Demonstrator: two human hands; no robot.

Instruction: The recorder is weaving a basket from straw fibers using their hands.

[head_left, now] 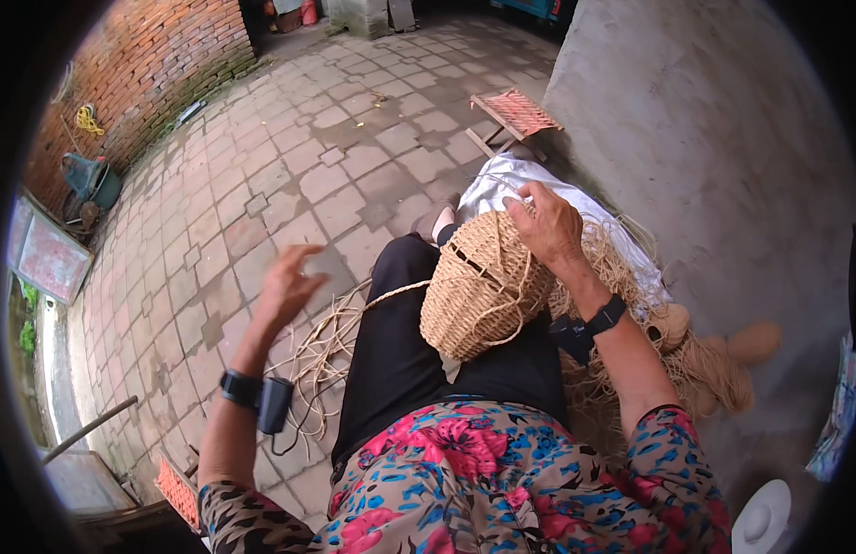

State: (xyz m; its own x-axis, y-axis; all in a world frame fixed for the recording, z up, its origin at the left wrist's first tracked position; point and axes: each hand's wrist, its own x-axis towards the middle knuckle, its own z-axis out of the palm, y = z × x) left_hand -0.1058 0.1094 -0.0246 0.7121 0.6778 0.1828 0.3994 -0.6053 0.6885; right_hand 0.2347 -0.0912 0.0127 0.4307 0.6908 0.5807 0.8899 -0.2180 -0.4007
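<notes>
A woven straw basket [483,286] rests tilted on my lap, over the dark trousers. My right hand [550,229] is closed at its upper right edge, thumb and forefinger bent over the weave. A thin line shows near those fingertips, too fine to name. Out to the left, my left hand [288,284] is raised over the paving, slightly blurred, its fingers curved and apart with nothing visible in them. A twisted straw cord [396,294] runs from the basket's side across my thigh toward loose strands [322,355] on the ground.
Straw cord lies heaped [613,272] on my right, beside a white cloth [585,189]. A low stool with a red woven seat [518,113] stands ahead, near a grey wall [705,148]. At far left are a brick wall [169,65] and a dark tub [105,187].
</notes>
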